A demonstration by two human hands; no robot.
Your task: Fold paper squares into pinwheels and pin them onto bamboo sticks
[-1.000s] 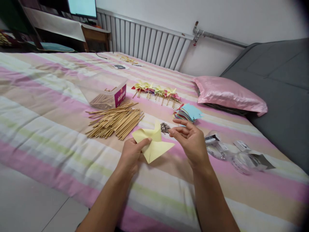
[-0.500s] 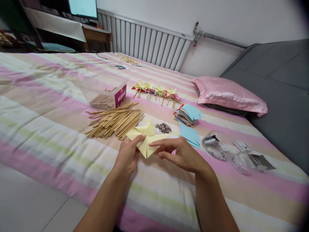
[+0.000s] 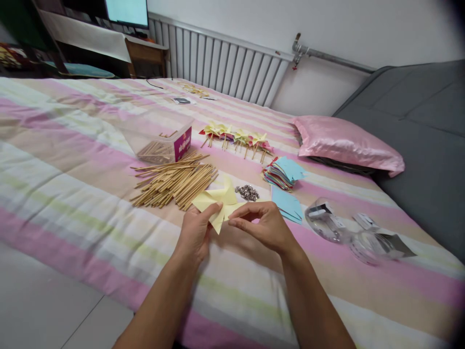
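My left hand (image 3: 194, 230) pinches a yellow paper pinwheel (image 3: 228, 194) over the bed, its thumb pressed on the paper near the middle. From the other side, my right hand (image 3: 267, 225) has thumb and index finger closed at the right blade's edge. Part of that blade is hidden behind the fingers. Just beyond the paper lies a small heap of shiny metal pieces (image 3: 247, 193). A pile of thin wooden sticks (image 3: 174, 184) spreads to the left of it. Cut blue paper sheets (image 3: 286, 203) rest beyond my right hand.
A clear plastic box (image 3: 183, 144) with more sticks stands behind the pile. Finished pinwheels (image 3: 238, 136) lie in a row farther back. A stack of coloured paper (image 3: 279, 175), clear round containers (image 3: 323, 225) and a pink pillow (image 3: 345, 140) are at the right.
My right hand's index finger and thumb have come together at the paper's right blade, where the fingers were apart before. The pinwheel has tilted slightly in my left hand.
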